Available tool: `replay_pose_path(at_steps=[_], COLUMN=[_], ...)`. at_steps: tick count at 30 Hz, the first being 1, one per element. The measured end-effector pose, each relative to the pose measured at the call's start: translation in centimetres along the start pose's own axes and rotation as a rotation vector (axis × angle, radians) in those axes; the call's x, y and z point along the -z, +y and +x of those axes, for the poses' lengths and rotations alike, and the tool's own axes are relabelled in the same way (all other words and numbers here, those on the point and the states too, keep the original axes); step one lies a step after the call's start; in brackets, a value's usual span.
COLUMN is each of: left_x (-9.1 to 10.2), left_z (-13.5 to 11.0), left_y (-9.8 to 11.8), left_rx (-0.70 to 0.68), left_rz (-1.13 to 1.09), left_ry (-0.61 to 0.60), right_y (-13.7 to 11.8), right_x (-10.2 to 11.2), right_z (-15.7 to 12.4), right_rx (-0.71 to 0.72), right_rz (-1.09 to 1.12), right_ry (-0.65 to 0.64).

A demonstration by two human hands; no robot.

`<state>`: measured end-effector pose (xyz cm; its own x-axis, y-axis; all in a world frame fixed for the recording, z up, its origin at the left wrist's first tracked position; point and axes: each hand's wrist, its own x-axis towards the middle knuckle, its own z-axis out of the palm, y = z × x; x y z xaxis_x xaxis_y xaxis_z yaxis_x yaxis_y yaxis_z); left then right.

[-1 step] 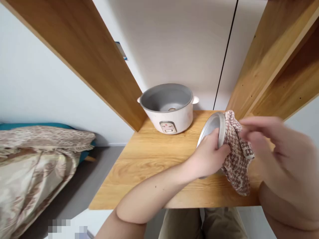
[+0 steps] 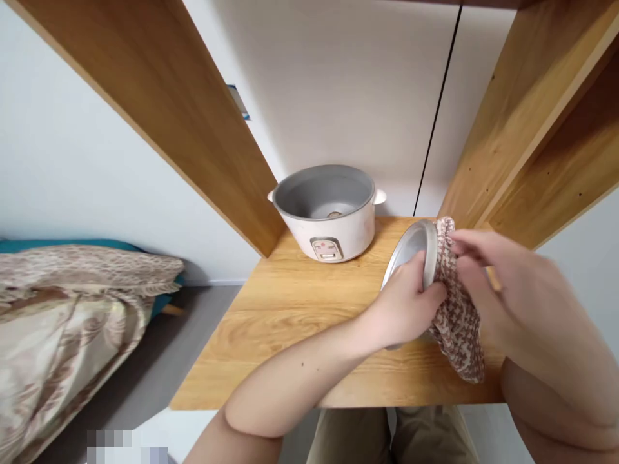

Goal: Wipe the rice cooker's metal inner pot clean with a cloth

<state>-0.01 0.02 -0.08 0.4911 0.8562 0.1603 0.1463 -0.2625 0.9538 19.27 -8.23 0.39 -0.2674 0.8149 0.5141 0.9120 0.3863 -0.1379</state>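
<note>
My left hand [image 2: 403,309] is closed round the rim of a round metal lid [image 2: 412,247], which stands on edge on the wooden desk [image 2: 290,309]. My right hand [image 2: 512,303] presses a brown-and-white patterned cloth [image 2: 459,332] against the lid's right face, fingers bunched on the fabric. The cloth hangs down to the desk near its front edge. A white rice cooker [image 2: 333,216] with a grey bare inside stands open at the back of the desk, apart from both hands.
Slanting wooden shelf boards frame the desk at the left [image 2: 169,109] and right [image 2: 527,122]. A white wall lies behind the cooker. A bed with a patterned beige cover [image 2: 72,309] is at the lower left, beside grey floor.
My right hand has drawn in closer to the lid with the cloth and looks less smeared. My left hand keeps its hold on the lid.
</note>
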Motion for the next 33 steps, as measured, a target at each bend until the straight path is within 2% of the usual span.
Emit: replay_pose_path(at_steps=[1, 2, 3, 5, 7, 9, 12, 16, 19, 24, 30, 33], left_x=[0.0, 0.0, 0.0, 0.0, -0.1, -0.1, -0.1, -0.2, -0.3, -0.2, -0.2, -0.3], left_z=[0.0, 0.0, 0.0, 0.0, -0.1, -0.1, -0.1, -0.2, -0.1, 0.0, -0.2, -0.4], left_y=[-0.1, -0.2, -0.3, -0.3, -0.3, -0.2, -0.2, -0.3, -0.3, -0.6, -0.4, -0.3], left_rx=[-0.003, 0.001, 0.0, 0.002, 0.003, 0.008, -0.003, -0.035, -0.03, -0.036, -0.037, -0.028], left_rz=[0.006, 0.013, 0.018, 0.022, 0.028, 0.034, 0.029, -0.005, -0.03, -0.047, 0.012, 0.032], left_ry=[0.008, 0.006, 0.012, 0.011, 0.015, 0.023, 0.024, 0.028, 0.028, 0.016, -0.033, -0.034], right_y=[-0.3, -0.6, -0.8, -1.1, -0.9, -0.5, 0.4, 0.8, 0.2, -0.6, 0.9, 1.1], right_x=[-0.5, -0.9, -1.3, -1.8, -2.2, -2.8, -3.9, -4.7, -4.4, -3.8, -4.1, -4.0], right_z=[2.5, 4.5, 5.9, 7.4, 7.8, 8.3, 9.5, 10.4, 10.0, 9.1, 10.5, 10.4], right_rx=[0.035, 0.07, 0.084, 0.092, 0.127, 0.122, -0.06, -0.191, -0.191, -0.045, -0.194, -0.195], right_rz=[-0.038, -0.077, -0.111, -0.153, -0.181, -0.194, -0.12, -0.053, -0.1, -0.128, -0.018, -0.023], right_ry=[-0.072, -0.088, -0.058, -0.078, -0.113, -0.091, -0.026, -0.054, -0.061, -0.018, -0.123, -0.156])
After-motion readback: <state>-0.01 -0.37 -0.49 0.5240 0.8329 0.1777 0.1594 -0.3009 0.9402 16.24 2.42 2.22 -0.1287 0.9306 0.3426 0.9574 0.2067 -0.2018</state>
